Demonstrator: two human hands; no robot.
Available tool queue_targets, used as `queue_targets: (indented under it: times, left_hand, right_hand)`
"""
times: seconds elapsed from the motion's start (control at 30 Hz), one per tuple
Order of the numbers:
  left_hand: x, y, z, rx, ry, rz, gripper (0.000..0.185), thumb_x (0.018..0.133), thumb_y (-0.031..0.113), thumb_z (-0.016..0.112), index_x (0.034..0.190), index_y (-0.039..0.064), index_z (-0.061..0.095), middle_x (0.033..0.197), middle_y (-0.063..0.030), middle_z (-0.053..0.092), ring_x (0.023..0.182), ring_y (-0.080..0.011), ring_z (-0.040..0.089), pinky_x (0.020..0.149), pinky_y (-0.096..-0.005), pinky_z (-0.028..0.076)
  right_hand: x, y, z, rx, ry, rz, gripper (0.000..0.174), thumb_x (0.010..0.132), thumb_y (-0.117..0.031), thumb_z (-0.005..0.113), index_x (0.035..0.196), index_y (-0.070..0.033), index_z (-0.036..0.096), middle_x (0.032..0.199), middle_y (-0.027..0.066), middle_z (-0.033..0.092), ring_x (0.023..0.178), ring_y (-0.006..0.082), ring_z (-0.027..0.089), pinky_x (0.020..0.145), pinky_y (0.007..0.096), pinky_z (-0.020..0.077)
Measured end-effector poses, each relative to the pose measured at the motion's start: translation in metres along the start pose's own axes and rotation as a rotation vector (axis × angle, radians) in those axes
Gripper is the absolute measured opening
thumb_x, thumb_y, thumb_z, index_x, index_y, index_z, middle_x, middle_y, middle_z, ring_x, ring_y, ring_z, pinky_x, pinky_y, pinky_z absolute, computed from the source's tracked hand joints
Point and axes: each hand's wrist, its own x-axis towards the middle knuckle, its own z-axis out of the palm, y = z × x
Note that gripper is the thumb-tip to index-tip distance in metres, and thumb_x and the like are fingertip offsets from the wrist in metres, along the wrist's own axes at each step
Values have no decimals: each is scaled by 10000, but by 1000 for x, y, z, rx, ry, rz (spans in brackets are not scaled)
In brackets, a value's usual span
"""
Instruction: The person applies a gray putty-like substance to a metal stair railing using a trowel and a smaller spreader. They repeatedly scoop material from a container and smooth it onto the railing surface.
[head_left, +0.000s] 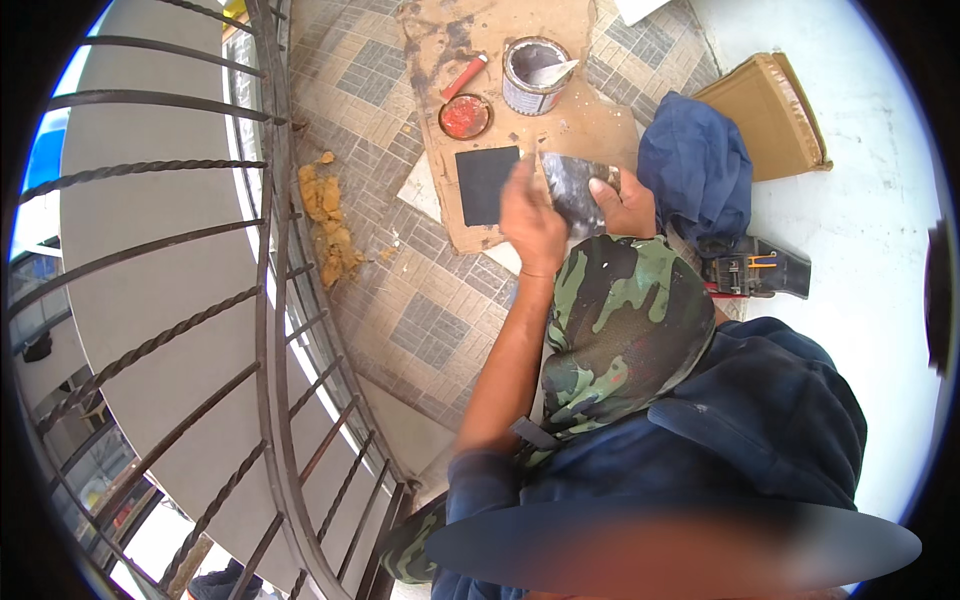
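My right hand (628, 206) grips a thin dark sheet (574, 187) by its right side, thumb on top; whitish smears or glare mark its face. Beside that sheet's left edge is my left hand (531, 217), its fingers bent and blurred, so whether it holds anything is unclear. Partly behind the left hand, a flat black square (484, 187) lies on a stained cardboard sheet (551, 139). Farther out on the cardboard stand an open tin of grey paste (534, 94) with a pale spatula (555, 73) in it, a round lid with red paste (465, 116) and a red tube (465, 76).
A dark metal railing (274, 300) curves along the left. Yellowish crumbled lumps (330, 217) lie on the tiled floor (431, 326). To the right are a bundled blue cloth (694, 161), a cardboard box (761, 116), a dark tool (757, 266) and a white wall (862, 285).
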Motion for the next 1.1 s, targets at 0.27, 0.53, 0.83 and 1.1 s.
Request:
queue_targets:
  times: [0.27,0.53,0.83,1.1]
  left_hand:
    - [12,-68,-4,-1285,-47,-1662,176,1091,230,546,1025,81,613,889,-31,662,649,-130,607,513,-242,526]
    - [12,-63,-15,-1231,-698,-1854,271,1065,311,566,929,81,609,726,6,571,504,-65,518,363,-187,397]
    - [18,-31,-60,-1462,-615,-1688,232,1063,222,537,1046,4,616,784,-14,517,587,-105,510,440,-260,434]
    - [-8,-10,-38,-402,156,-538,194,1003,46,678,1183,2,621,1089,-106,696,976,-215,684,798,-347,573]
  right_hand:
    - [-13,16,-19,-112,122,-808,312,913,-83,750,1215,-40,684,1011,137,734,867,280,727,756,358,586]
    - [-26,5,14,-159,4,-817,576,705,-227,949,1210,-122,693,908,26,690,760,201,689,649,310,576]
    - [22,49,3,-517,-36,-340,298,969,-127,658,1264,-95,686,1016,107,710,845,273,716,692,354,580]
    - [27,50,0,1209,-82,823,296,1056,-288,638,1288,-105,658,1177,28,736,952,152,715,847,339,558]
